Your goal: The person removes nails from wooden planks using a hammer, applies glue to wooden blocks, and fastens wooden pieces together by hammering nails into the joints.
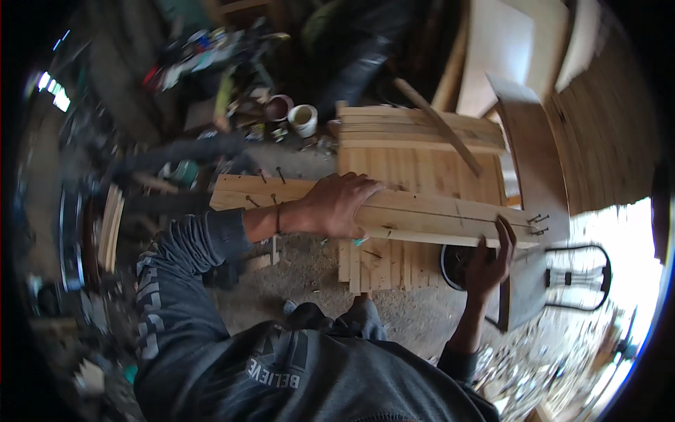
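A long pale wooden board lies crosswise in front of me, its left end reaching past the slatted wooden bench. Several dark nails stand up from both of its ends. My left hand is closed over the board left of its middle, fingers over the far side and thumb at the near edge. A small teal thing shows by that thumb; its kind is unclear. Near the right end, my right hand has its fingers apart, with fingertips touching the board's near edge.
Stacked planks and a slanting wooden stick lie on the bench's far part. A black bucket and a black-framed seat stand at right. Paint buckets and clutter sit at the far left; large sheets lean at far right.
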### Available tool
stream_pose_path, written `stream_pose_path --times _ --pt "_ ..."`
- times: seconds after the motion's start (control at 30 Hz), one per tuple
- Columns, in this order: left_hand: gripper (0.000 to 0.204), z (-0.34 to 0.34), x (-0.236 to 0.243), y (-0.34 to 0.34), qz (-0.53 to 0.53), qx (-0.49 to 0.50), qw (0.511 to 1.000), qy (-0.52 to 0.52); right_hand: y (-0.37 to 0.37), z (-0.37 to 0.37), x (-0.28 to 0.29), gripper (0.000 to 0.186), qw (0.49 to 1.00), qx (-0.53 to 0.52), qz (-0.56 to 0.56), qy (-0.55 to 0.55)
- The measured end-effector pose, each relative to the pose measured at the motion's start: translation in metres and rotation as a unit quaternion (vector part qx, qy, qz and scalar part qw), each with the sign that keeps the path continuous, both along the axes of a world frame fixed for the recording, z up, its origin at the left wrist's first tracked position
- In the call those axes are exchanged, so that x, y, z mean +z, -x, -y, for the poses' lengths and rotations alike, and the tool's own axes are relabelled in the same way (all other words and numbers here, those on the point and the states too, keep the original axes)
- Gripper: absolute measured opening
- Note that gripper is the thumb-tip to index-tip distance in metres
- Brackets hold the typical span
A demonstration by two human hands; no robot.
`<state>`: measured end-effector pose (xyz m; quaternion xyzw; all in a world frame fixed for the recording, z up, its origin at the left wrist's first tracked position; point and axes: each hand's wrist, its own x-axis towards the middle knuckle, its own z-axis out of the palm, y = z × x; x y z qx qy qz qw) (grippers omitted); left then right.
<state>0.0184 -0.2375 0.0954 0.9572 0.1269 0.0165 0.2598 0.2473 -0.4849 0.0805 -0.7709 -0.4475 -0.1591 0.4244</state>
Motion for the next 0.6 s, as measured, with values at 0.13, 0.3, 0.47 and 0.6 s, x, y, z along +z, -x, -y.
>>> stream_pose_path --times 0.13,0.3,0.47,0.6 --pt "0.092 0.03 0.005 0.185 0.038 0.15 0.988 -0.031 0.115 0.007 -0.014 0.024 0.99 0.093 -0.027 -0.101" --pt "0.089 0.112 -0.01 0.434 0.06 0.371 0.926 -0.023 0.309 -0.015 -0.082 0.021 0.925 0.282 -0.243 -0.071" --pt "0.087 0.199 -0.027 0.616 0.04 0.57 0.82 -0.042 0.509 -0.046 -0.084 0.019 0.787 0.514 -0.285 0.188" --pt "0.086 0.207 -0.041 0.712 -0.003 0.685 0.728 -0.03 0.596 -0.08 -0.093 0.019 0.673 0.691 -0.111 0.24"
